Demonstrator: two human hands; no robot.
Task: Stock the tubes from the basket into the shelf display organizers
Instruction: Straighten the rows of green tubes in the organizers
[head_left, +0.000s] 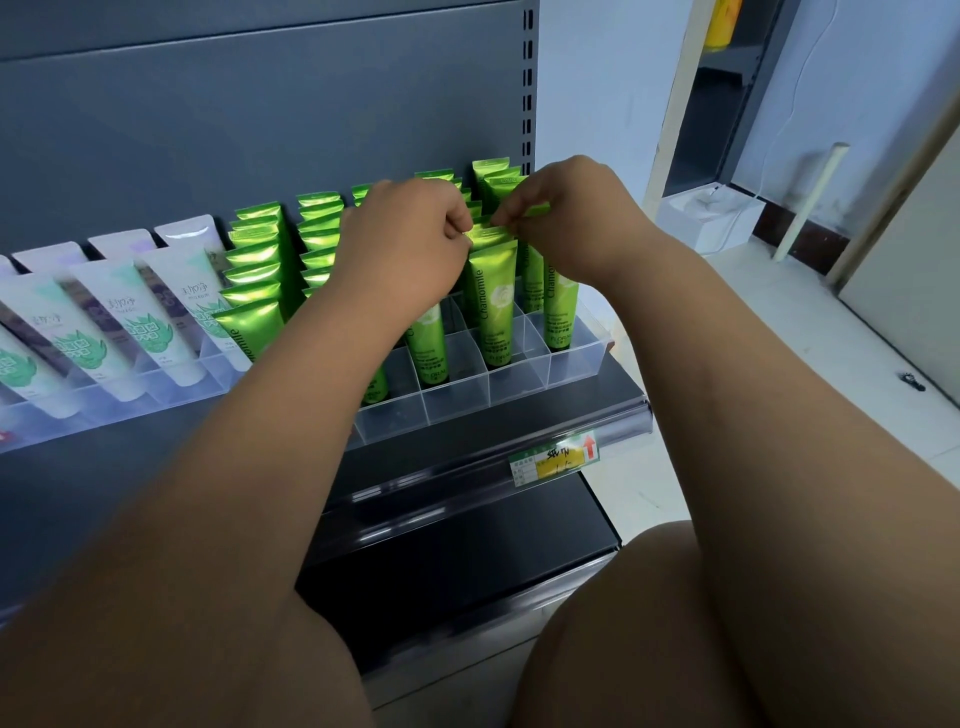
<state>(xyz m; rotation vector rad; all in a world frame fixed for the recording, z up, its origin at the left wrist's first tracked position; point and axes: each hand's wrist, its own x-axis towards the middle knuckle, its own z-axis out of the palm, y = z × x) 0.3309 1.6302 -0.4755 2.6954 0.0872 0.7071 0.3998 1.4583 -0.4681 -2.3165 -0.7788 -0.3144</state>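
Rows of green Chamomile tubes (260, 270) stand cap-down in a clear plastic organizer (571, 364) on the dark shelf. My left hand (410, 244) and my right hand (566, 218) meet above one green tube (493, 301) in the second column from the right. Both pinch the crimped top edge of that tube, left fingers on its left corner, right fingers on its right corner. The tube's cap end sits in a compartment. The organizer's front compartments hold nothing. The basket is not in view.
White and mint tubes (130, 322) fill another clear organizer at the left. A price label (556, 460) hangs on the shelf's front rail. A lower black shelf (457, 561) juts out beneath. My knee (623, 649) is at the bottom right; pale floor and a doorway lie right.
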